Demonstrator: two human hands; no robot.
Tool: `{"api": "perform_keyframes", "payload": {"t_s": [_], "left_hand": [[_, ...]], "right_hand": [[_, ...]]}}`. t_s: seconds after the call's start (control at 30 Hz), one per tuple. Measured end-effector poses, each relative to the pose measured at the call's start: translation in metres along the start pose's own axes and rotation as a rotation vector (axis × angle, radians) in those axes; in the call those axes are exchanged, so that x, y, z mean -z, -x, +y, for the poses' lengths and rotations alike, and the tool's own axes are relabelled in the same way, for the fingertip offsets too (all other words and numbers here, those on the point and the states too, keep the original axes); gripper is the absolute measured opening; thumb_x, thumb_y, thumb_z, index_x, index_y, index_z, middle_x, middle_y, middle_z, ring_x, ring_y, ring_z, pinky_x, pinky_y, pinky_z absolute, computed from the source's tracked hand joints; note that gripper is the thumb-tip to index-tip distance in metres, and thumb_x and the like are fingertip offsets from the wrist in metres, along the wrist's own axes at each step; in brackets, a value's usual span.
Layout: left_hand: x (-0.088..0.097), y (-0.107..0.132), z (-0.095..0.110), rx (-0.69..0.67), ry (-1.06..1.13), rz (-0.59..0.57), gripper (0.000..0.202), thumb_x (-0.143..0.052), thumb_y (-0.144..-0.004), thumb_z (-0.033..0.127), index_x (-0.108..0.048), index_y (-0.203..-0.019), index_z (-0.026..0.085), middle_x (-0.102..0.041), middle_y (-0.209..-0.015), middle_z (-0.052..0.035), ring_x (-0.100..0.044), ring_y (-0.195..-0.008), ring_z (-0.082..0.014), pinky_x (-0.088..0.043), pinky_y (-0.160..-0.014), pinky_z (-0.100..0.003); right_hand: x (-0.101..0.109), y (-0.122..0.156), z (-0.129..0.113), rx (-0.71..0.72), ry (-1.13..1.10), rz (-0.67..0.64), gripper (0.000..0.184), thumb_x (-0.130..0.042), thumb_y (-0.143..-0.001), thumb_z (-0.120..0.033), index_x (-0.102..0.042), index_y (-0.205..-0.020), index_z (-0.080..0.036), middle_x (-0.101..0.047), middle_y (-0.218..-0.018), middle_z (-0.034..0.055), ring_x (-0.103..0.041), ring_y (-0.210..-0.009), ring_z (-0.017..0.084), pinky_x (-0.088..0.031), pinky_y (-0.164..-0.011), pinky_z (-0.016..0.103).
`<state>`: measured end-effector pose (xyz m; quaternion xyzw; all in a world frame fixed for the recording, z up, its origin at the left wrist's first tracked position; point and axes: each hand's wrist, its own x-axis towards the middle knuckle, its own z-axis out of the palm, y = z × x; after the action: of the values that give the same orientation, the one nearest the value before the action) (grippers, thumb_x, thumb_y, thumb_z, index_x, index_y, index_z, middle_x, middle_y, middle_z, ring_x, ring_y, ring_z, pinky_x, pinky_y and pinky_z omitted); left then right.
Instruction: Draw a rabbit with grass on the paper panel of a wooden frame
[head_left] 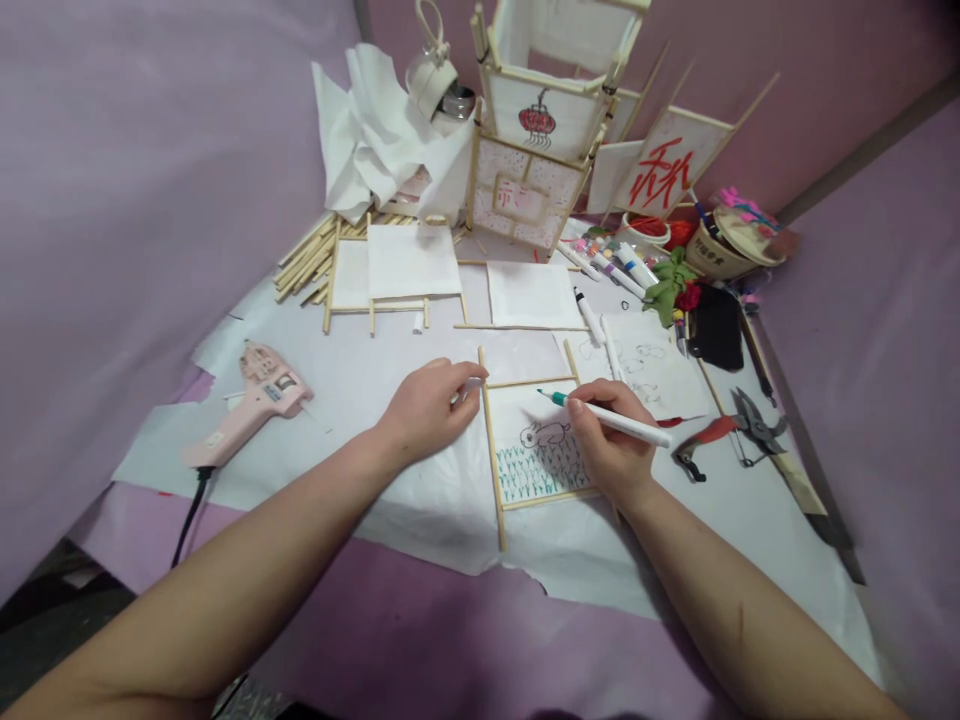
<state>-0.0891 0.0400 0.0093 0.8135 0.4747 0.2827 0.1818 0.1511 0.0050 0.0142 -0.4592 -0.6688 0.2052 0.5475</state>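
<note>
My right hand is closed round a white marker with a teal tip, the tip held just above a small paper panel framed in wooden sticks. The panel bears a rabbit outline over rows of teal grass strokes. My left hand rests with curled fingers on the white paper beside the panel's left stick, pressing at its upper corner. Nothing shows inside that hand.
A pink glue gun with a black cord lies at the left. Red-handled cutters lie at the right. Behind are blank framed panels, loose sticks, several markers, a paper lantern and crumpled white paper.
</note>
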Motion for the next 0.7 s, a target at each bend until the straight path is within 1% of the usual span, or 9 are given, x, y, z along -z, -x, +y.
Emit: {"api": "perform_keyframes", "payload": {"t_s": [0.1,0.27,0.43,0.57,0.63,0.7], "left_hand": [[0.0,0.001,0.001,0.06,-0.011,-0.042,0.027,-0.051,-0.091,0.025,-0.069,-0.111,0.019,-0.057,-0.065,0.0021,-0.055,-0.063,-0.0171,-0.041,-0.065,-0.03],[0.001,0.003,0.003,0.028,-0.037,-0.019,0.026,-0.051,-0.091,0.027,-0.069,-0.108,0.02,-0.055,-0.058,0.0046,-0.055,-0.056,-0.015,-0.04,-0.06,-0.027],[0.001,0.008,0.004,-0.074,-0.011,0.03,0.023,-0.051,-0.091,0.025,-0.071,-0.101,0.019,-0.055,-0.053,0.0067,-0.053,-0.048,-0.0117,-0.039,-0.055,-0.025],[0.0,0.011,0.005,-0.198,-0.03,0.063,0.021,-0.052,-0.092,0.024,-0.072,-0.095,0.019,-0.059,-0.053,0.0061,-0.054,-0.046,-0.011,-0.04,-0.054,-0.024],[0.002,0.01,0.012,-0.261,-0.061,0.053,0.021,-0.052,-0.092,0.024,-0.072,-0.095,0.02,-0.061,-0.053,0.0052,-0.058,-0.047,-0.0125,-0.041,-0.055,-0.025],[0.007,0.008,0.028,-0.296,-0.092,-0.012,0.023,-0.051,-0.093,0.025,-0.072,-0.097,0.02,-0.065,-0.056,0.0036,-0.062,-0.051,-0.0147,-0.042,-0.055,-0.027]], "right_hand": [[0.001,-0.001,0.002,0.0,-0.018,0.022,0.004,-0.066,-0.09,-0.019,-0.067,-0.088,-0.022,-0.064,-0.075,-0.0022,-0.057,-0.061,0.012,-0.044,-0.056,0.026],[0.002,-0.002,0.002,0.005,-0.03,0.033,0.003,-0.066,-0.09,-0.02,-0.067,-0.088,-0.022,-0.064,-0.075,-0.0022,-0.058,-0.062,0.012,-0.045,-0.057,0.026],[0.002,-0.002,0.002,0.011,-0.046,0.034,0.005,-0.065,-0.091,-0.02,-0.067,-0.088,-0.022,-0.065,-0.075,-0.0028,-0.059,-0.064,0.011,-0.047,-0.059,0.025],[0.002,-0.001,0.005,-0.06,-0.118,0.058,0.009,-0.065,-0.091,-0.025,-0.067,-0.084,-0.021,-0.062,-0.07,-0.0033,-0.058,-0.061,0.011,-0.046,-0.058,0.025],[0.002,0.0,0.007,-0.115,-0.143,0.073,0.014,-0.065,-0.091,-0.029,-0.065,-0.079,-0.021,-0.059,-0.065,-0.0038,-0.055,-0.058,0.011,-0.045,-0.056,0.026],[0.002,0.0,0.008,-0.156,-0.153,0.076,0.019,-0.064,-0.091,-0.03,-0.063,-0.075,-0.02,-0.056,-0.061,-0.0044,-0.052,-0.055,0.011,-0.043,-0.054,0.026]]}}
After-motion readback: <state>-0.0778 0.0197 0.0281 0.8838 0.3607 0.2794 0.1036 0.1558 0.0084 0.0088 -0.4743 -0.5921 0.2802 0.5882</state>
